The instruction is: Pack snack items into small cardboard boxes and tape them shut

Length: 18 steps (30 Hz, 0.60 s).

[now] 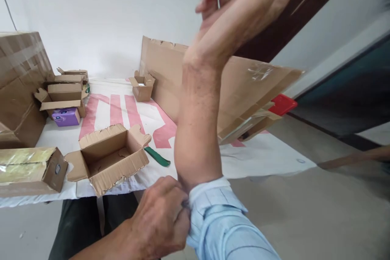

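My left hand (164, 215) is closed on the rolled cuff of a light blue shirt sleeve (213, 207), which sits around my right forearm. My right arm is raised across the middle of the view. At the top, my right hand (240, 12) is bent at the wrist, with its fingers loosely curved and partly apart. Nothing shows in it, and part of it is cut off by the upper edge. Left of my hands, an open cardboard box (111, 162) lies near the table's front edge. A green strip (157, 157) is beside it.
The table has a white and pink cover (118, 107). At left are a large carton (22, 85), a long taped box (30, 170), open boxes (62, 97) and a purple pack (66, 117). A small box (142, 86) and large cardboard panel (258, 85) stand behind, near a red object (282, 105). Another person's arm (353, 159) shows at right.
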{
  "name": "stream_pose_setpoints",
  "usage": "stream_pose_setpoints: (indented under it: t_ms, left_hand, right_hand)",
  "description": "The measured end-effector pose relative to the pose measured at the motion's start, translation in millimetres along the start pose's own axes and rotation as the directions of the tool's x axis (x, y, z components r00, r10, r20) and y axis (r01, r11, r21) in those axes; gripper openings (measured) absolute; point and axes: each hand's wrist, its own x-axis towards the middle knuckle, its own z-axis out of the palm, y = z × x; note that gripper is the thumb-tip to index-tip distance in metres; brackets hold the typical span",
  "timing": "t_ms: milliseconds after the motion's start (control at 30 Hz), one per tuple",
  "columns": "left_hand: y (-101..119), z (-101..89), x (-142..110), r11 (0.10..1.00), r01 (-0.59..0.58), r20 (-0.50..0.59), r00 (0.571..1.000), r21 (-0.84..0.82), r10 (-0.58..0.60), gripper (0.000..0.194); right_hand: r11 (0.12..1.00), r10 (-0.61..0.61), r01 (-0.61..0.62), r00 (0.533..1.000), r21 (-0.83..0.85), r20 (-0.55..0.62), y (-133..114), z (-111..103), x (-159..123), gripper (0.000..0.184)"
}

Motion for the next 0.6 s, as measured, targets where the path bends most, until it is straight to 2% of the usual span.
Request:
stream_pose_setpoints:
  t_ms: [33,67,133,200,267,333,400,467,500,600]
  left_hand:
    - [0,-13.5,-1,0.987,-0.027,0.040,0.999,0.161,0.021,0.013]
    - [-1,-28.3,0,0.941,-0.006,0.062,0.998,0.338,-0.016,0.016]
    - [-8,-57.2,4,0.754,0.145,0.047,0.973,0.640,-0.227,0.025]
    - [-19,-78.2,10,0.539,0.265,0.021,0.884,0.800,-0.466,0.032]
    - [-33,-87.3,17,0.425,0.282,0.059,0.773,0.860,-0.632,0.034]
    - [-45,-86.7,23,0.407,0.269,0.116,0.696,0.873,-0.709,0.031]
    - [-54,-83.4,28,0.412,0.258,0.150,0.662,0.874,-0.734,0.028]
    - [-57,-85.1,32,0.408,0.247,0.156,0.660,0.879,-0.735,0.029]
    - [-57,-90.0,34,0.401,0.242,0.151,0.664,0.884,-0.733,0.031]
    - [-54,-125.2,43,0.346,0.238,0.092,0.690,0.907,-0.718,0.037]
  right_hand:
    - [0.999,-0.034,0.034,0.999,-0.037,-0.017,7,-10,-5,0.025]
    - [0.996,-0.057,0.055,0.998,-0.067,-0.025,15,-24,-12,0.020]
    - [0.990,-0.084,0.082,0.996,-0.117,-0.010,32,-60,-35,0.013]
    - [0.965,-0.006,0.017,0.999,-0.260,0.041,51,-105,-68,0.011]
    - [0.883,0.157,-0.078,0.978,-0.464,0.135,71,-156,-106,0.024]
    - [0.723,0.349,-0.115,0.911,-0.682,0.217,89,-205,-143,0.036]
    - [0.576,0.523,-0.088,0.803,-0.813,0.284,103,-249,-174,0.041]
    - [0.491,0.623,0.004,0.697,-0.871,0.354,113,-285,-198,0.043]
    - [0.467,0.643,0.057,0.663,-0.882,0.383,115,-300,-208,0.045]
    - [0.433,0.676,0.143,0.602,-0.890,0.426,120,-333,-232,0.045]
